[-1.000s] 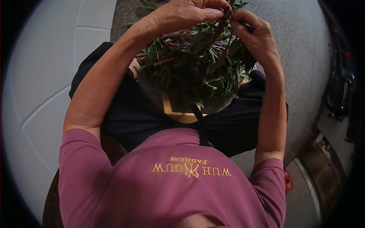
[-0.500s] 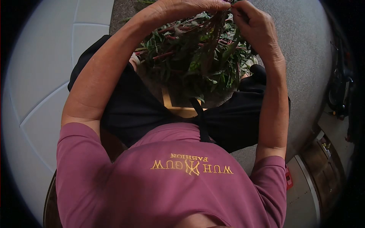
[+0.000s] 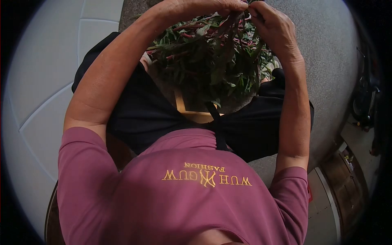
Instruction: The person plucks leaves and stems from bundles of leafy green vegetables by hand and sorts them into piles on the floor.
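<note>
At the top edge of the head view my left hand (image 3: 222,5) and my right hand (image 3: 274,28) meet fingertip to fingertip. Both are closed in a pinch on a leafy stem (image 3: 233,24), whose dark leaves hang below the fingers. The upper end of that stem is cut off by the frame. Beneath it lies a heap of leafy stems (image 3: 179,53) with green leaves and reddish-purple stalks, on the ground between my feet. My left fingers are partly out of frame.
My legs in black trousers (image 3: 143,118) are spread around the heap. A wooden frame edge (image 3: 200,116) shows between them. Pale tiles (image 3: 45,69) lie left, rough grey ground (image 3: 326,69) right. A dark wheeled vehicle (image 3: 365,94) stands at the far right.
Both hands keep their pinch at nearly the same spot. The hanging leaves have shifted slightly, and the whole view has tilted a little.
</note>
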A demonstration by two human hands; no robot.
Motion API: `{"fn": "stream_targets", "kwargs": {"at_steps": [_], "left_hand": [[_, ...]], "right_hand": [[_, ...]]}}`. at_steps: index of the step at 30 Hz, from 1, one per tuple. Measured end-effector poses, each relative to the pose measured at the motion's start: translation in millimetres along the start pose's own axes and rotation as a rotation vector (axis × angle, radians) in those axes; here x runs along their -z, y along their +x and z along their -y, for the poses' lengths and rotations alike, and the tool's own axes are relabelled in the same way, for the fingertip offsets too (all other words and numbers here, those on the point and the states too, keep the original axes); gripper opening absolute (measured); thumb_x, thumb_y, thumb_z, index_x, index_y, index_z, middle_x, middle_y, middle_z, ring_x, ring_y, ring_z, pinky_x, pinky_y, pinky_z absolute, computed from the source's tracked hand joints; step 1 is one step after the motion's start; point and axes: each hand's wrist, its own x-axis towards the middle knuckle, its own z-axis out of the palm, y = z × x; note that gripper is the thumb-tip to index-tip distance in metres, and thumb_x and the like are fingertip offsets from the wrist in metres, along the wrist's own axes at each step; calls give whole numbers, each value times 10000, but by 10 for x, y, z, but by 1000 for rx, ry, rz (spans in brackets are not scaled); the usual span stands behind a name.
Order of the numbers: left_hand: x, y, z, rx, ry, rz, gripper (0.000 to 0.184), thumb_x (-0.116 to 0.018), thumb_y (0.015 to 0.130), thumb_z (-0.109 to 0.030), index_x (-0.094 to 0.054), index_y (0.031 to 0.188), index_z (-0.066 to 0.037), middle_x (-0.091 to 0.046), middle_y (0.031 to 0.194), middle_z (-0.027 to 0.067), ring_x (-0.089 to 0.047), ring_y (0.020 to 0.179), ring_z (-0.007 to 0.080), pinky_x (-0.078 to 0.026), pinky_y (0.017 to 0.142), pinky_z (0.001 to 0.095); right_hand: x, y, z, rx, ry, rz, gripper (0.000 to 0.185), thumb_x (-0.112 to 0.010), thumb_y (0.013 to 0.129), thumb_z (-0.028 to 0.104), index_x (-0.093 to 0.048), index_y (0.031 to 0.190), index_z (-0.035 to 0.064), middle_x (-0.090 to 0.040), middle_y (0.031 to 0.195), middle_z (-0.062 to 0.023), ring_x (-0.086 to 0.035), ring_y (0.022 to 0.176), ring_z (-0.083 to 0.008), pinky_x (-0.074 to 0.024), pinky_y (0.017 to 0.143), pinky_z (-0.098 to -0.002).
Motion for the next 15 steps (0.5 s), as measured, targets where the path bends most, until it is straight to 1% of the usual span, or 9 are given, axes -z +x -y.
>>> {"fn": "stream_targets", "kwargs": {"at_steps": [9,10,11,14,15], "left_hand": [[-54,25,7,64,-33,-7,292,-539,979,-207,-626,1175,-9,-673,955,17,-619,824,62,-517,756,214],[-42,6,3,73,-33,-11,293,-539,979,-208,-626,1175,-9,-673,956,17,-619,824,62,-517,757,214],[-48,11,-1,81,-33,-15,293,-539,979,-208,-626,1176,-9,-673,957,17,-620,824,62,-517,757,214],[-73,0,-14,101,-37,-19,294,-540,979,-210,-626,1177,-10,-673,960,17,-620,825,62,-517,759,213],[-71,-22,-21,106,-40,-18,295,-540,979,-210,-626,1177,-10,-673,961,17,-621,825,61,-517,759,212]], "right_hand": [[-53,-13,-10,114,-129,-38,166,-633,907,202,-614,1055,131,-658,843,-75,-642,750,-247,-490,678,-335],[-24,-11,28,81,-93,-18,191,-629,895,223,-595,1072,160,-652,886,-115,-624,800,-348,-488,690,-399],[-22,-11,36,86,-86,-20,191,-629,895,223,-595,1072,160,-652,886,-115,-624,800,-348,-488,690,-399],[3,-2,71,-23,-66,50,183,-625,901,234,-591,1059,147,-651,880,-110,-631,802,-325,-484,695,-394],[8,-2,84,-21,-63,49,183,-625,901,234,-591,1059,147,-651,880,-110,-631,802,-325,-484,695,-394]]}}
